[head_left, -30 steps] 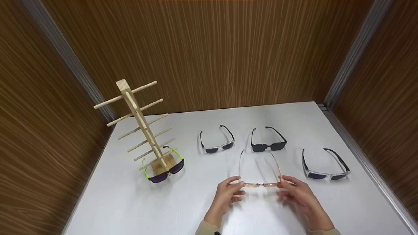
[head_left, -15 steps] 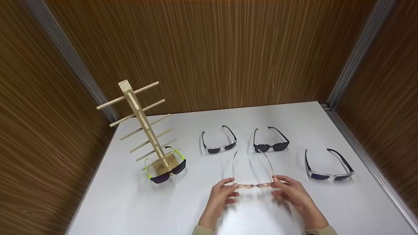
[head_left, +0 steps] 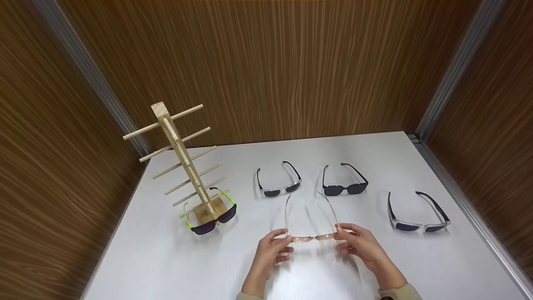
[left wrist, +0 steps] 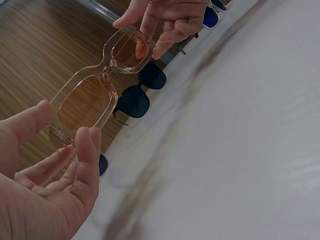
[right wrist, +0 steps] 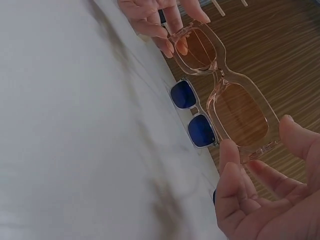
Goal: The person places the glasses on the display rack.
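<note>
A pair of sunglasses with a clear pinkish frame and orange-tinted lenses (left wrist: 86, 102) is held up above the table, its arms unfolded and pointing away from me. My left hand (head_left: 270, 253) pinches one outer corner of the frame between thumb and fingers. At the opposite corner, my right hand (head_left: 361, 246) pinches the frame in the same manner. The right wrist view shows the thumb and fingertips on the edge of the orange-tinted sunglasses (right wrist: 242, 112). Left of the hands stands a wooden display rack (head_left: 183, 156) with several crossbars.
Black sunglasses with neon green arms (head_left: 204, 227) sit on the rack's lowest part. Clear-front sunglasses (head_left: 272, 192) and black sunglasses (head_left: 344, 189) lie behind the hands. Another clear-front pair (head_left: 420, 226) lies at the right on the white table (head_left: 166, 266). Wood-grain panels (head_left: 266, 71) enclose the table.
Both hands have moved to the left together, carrying the orange-tinted sunglasses. The rack and the other sunglasses keep their places on the table.
</note>
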Action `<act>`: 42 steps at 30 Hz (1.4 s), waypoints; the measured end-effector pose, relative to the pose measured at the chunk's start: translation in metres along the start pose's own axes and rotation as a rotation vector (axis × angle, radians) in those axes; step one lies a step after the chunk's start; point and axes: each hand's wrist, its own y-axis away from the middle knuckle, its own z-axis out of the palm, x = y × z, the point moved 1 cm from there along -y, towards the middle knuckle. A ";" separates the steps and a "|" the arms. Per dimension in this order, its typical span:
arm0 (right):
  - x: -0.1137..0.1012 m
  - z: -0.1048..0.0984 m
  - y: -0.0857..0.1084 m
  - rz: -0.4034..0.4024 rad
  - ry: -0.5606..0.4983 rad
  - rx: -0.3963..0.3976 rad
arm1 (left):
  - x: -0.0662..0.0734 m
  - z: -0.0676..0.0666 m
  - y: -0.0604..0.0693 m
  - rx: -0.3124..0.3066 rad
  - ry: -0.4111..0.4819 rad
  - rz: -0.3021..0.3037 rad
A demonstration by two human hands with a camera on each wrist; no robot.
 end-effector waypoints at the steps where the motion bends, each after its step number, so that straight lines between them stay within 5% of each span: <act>1: 0.000 0.002 -0.001 0.001 0.004 0.002 | 0.000 -0.002 0.001 0.002 -0.003 0.004; 13: -0.006 0.023 -0.008 -0.039 0.075 0.002 | 0.009 -0.020 0.012 0.034 -0.055 0.040; 42: -0.031 0.066 -0.022 -0.126 0.145 -0.150 | 0.040 -0.058 0.039 0.130 -0.118 0.045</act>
